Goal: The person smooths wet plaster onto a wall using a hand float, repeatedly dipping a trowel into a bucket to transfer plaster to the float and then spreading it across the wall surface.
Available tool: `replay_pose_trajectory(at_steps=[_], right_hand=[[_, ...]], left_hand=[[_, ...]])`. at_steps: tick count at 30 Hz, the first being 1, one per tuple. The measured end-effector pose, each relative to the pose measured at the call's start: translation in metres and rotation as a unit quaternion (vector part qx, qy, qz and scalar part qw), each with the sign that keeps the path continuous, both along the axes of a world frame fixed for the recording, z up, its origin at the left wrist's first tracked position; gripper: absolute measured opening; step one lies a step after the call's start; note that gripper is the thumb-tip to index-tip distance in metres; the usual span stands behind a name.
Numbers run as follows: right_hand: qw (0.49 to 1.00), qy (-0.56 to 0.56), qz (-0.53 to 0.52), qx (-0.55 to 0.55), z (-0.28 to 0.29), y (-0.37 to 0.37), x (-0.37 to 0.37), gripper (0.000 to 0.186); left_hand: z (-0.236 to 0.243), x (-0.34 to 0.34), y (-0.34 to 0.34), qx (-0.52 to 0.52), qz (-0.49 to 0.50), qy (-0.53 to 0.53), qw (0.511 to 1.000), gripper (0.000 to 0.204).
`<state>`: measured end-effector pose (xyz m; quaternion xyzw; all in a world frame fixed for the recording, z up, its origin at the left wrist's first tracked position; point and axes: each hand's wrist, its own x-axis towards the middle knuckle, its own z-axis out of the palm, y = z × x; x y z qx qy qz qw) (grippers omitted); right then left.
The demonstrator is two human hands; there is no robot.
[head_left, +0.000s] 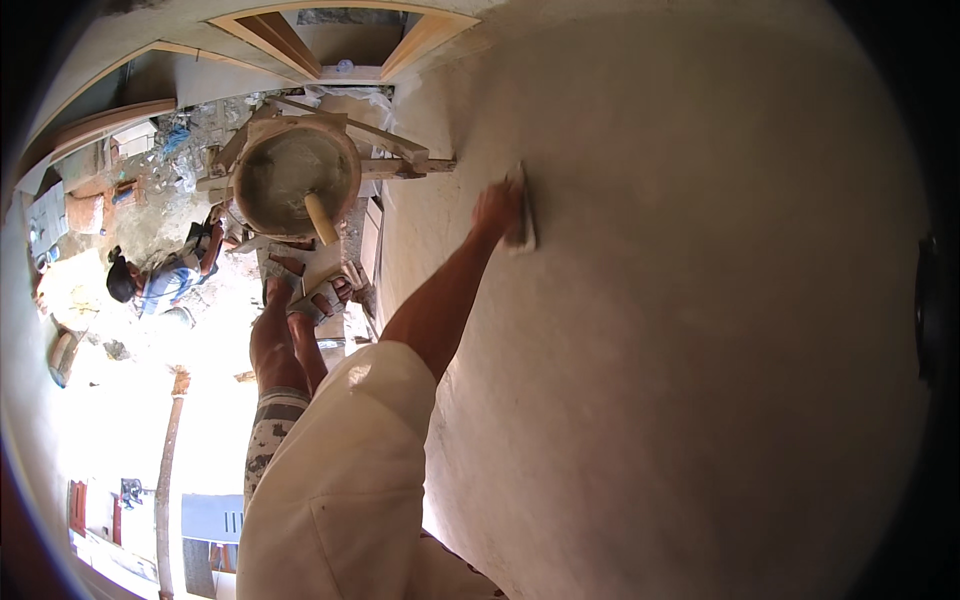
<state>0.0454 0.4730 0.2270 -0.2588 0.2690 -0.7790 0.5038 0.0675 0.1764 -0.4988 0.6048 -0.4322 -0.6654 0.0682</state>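
My right hand is closed round a flat plastering trowel, whose thin plate lies against the grey plastered wall. Its handle is hidden by my fingers. The bare right forearm reaches up and across from a pale sleeve. Left of that hand stands a round brown tub holding grey mix. A pale wooden cylinder leans over the tub's near rim; its other end is in the mix or hidden. My left hand does not show.
Planks jut from under the tub toward the wall. Below it are my sandalled feet on boards. At the left another person in a dark cap is low down amid rubble. Wooden frames line the top; a post stands lower left.
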Motion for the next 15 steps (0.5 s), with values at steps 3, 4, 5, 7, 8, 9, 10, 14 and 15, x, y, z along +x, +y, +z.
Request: replay_pose_trajectory(at_steps=[3,4,5,7,8,9,10,14,15], right_hand=[[1.000,-0.002,-0.006,-0.016,0.001,0.018,0.014,0.065],[1.000,0.013,-0.014,-0.010,0.003,0.023,0.019,0.064],[0.999,0.028,-0.021,-0.007,0.006,0.027,0.022,0.064],[0.997,0.062,-0.040,-0.003,0.013,0.038,0.032,0.064],[0.996,0.076,-0.042,-0.004,0.014,0.039,0.029,0.064],[0.995,0.092,-0.047,-0.006,0.015,0.041,0.028,0.063],[0.992,0.110,-0.054,-0.007,0.017,0.044,0.029,0.063],[0.980,0.185,-0.072,0.003,0.017,0.057,0.029,0.062],[0.976,0.203,-0.077,0.007,0.016,0.061,0.030,0.062]], left_hand=[[0.059,0.026,0.073,0.085,-0.053,0.009,0.995,0.047],[0.092,0.035,0.082,0.077,-0.060,-0.004,0.995,0.046],[0.125,0.042,0.082,0.021,-0.073,-0.002,0.997,0.044],[0.179,0.062,0.079,-0.077,-0.099,0.015,0.992,0.046],[0.195,0.074,0.075,-0.121,-0.101,0.025,0.987,0.050],[0.207,0.084,0.070,-0.164,-0.106,0.036,0.980,0.055],[0.214,0.092,0.065,-0.195,-0.095,0.037,0.976,0.056],[0.230,0.107,0.054,-0.275,-0.064,0.047,0.958,0.059],[0.231,0.111,0.051,-0.287,-0.064,0.051,0.954,0.060]])
